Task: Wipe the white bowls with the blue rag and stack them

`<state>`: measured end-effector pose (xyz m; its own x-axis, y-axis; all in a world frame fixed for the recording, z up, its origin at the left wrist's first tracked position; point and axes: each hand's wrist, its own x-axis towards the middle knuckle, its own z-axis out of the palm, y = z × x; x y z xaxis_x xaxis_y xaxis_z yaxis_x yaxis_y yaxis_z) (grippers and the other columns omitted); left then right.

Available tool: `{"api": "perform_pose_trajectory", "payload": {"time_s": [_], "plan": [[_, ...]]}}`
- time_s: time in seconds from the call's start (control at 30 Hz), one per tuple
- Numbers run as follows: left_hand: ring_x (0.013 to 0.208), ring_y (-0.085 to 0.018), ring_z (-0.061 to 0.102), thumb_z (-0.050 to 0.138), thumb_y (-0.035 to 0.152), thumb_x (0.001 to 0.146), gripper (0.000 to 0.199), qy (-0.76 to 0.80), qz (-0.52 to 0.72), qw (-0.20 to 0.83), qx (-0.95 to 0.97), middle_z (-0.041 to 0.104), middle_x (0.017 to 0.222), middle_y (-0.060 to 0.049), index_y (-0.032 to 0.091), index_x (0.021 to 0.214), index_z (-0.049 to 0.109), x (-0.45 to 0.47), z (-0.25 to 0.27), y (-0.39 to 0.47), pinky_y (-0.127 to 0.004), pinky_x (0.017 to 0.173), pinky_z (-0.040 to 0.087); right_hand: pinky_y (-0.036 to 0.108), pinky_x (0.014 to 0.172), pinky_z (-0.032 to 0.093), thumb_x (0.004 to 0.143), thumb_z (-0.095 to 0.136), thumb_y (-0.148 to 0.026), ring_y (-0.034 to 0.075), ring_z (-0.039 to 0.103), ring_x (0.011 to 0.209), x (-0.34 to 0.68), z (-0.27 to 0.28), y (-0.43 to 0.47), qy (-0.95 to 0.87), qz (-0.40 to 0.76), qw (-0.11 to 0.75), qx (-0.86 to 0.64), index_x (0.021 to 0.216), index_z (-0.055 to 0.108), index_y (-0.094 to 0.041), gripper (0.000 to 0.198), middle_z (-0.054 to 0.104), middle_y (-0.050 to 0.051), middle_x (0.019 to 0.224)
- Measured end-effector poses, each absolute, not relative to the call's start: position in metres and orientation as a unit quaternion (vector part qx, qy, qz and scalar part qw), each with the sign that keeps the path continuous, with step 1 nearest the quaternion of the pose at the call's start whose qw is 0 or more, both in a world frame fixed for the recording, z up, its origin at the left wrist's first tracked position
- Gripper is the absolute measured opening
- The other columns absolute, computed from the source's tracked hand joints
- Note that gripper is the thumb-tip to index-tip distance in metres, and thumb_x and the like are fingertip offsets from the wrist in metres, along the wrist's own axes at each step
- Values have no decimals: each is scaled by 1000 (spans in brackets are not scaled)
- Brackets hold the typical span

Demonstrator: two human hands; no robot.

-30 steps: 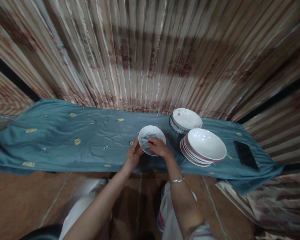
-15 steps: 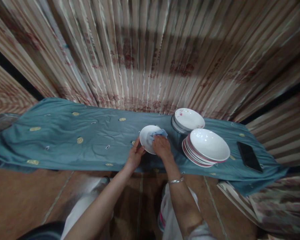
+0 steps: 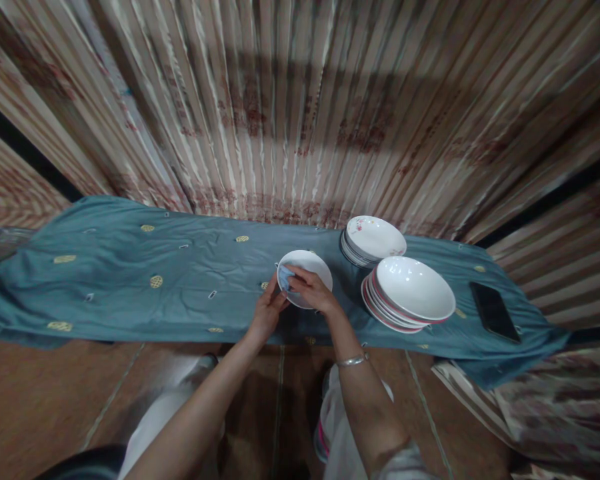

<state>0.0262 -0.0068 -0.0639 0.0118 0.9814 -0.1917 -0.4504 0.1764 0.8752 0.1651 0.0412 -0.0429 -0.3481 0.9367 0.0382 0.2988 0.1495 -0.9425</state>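
My left hand (image 3: 266, 313) grips the near-left rim of a small white bowl (image 3: 313, 267), holding it tilted above a teal cloth (image 3: 145, 280). Inside the bowl, my right hand (image 3: 311, 292) presses a small pale-blue rag (image 3: 286, 277) against its left inner side. A metal bangle sits on my right wrist. To the right stands a stack of white bowls with pink rims (image 3: 410, 293). Behind it is a stack of white plates with a floral print (image 3: 373, 239).
A black phone (image 3: 494, 311) lies on the right end of the teal cloth. Pleated beige-and-red curtains (image 3: 300, 113) hang right behind it. Brown tiled floor and my white-trousered knees lie below. More patterned fabric (image 3: 530, 400) is piled at the lower right.
My right hand has swept the rag from the bowl's far-right rim back to its left inner side. The left hand keeps its hold and the stacks have not moved.
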Motion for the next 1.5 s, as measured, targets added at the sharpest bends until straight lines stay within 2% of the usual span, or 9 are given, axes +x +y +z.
{"api": "perform_pose_trajectory", "payload": {"time_s": [0.1,0.23,0.37,0.47,0.73,0.97,1.13,1.3,1.5], "plan": [[126,-30,54,77,28,67,64,423,563,640,308,55,142,-5,27,129,60,25,-63,-8,-44,100,50,31,91,51,86,57,-37,18,64,100,163,-42,39,-664,508,367,-407,120,67,-20,40,69,5,113],[122,-29,56,74,27,68,54,422,561,642,306,60,134,-6,24,121,64,23,-57,-10,-43,99,50,32,86,51,85,60,-41,19,65,93,169,-30,32,-694,514,338,-374,101,74,-18,31,73,5,100],[118,-28,58,69,29,71,50,423,556,648,304,64,128,-6,24,120,64,21,-51,-11,-41,94,53,29,77,51,82,63,-32,16,65,80,180,-21,23,-709,518,283,-385,91,76,-18,21,73,3,87],[116,-28,60,70,32,71,49,431,554,648,296,64,126,-7,23,119,64,21,-52,-10,-40,90,55,27,77,49,78,64,-20,15,65,79,190,-17,13,-728,491,262,-401,83,76,-19,13,73,2,88],[116,-27,58,76,22,64,62,450,566,619,306,61,127,-7,26,124,60,22,-61,-7,-44,91,56,32,92,48,75,61,-10,18,67,94,221,-17,-16,-756,297,278,-513,75,73,-20,16,73,4,97],[117,-28,57,75,21,64,61,448,564,620,312,62,125,-6,26,123,60,19,-61,-5,-44,91,55,35,90,48,75,55,-8,22,65,92,236,-35,-5,-707,89,317,-626,72,69,-18,18,73,10,90],[116,-26,57,72,18,67,55,453,561,627,295,62,124,-6,25,120,60,18,-61,-4,-45,90,56,33,81,50,74,54,-17,21,66,81,236,-51,10,-614,173,393,-662,75,70,-20,16,73,6,83],[104,-23,61,72,17,65,53,440,567,640,274,62,121,-5,26,115,59,17,-58,-6,-45,80,60,30,72,50,73,50,-25,19,63,78,226,-64,19,-494,331,477,-647,92,71,-18,29,73,4,86],[88,-18,63,73,14,59,52,444,594,624,245,65,101,-2,24,108,58,18,-61,-7,-42,73,61,25,57,42,70,60,-50,16,57,69,212,-67,13,-402,436,526,-609,72,67,-19,32,67,0,70]]}}
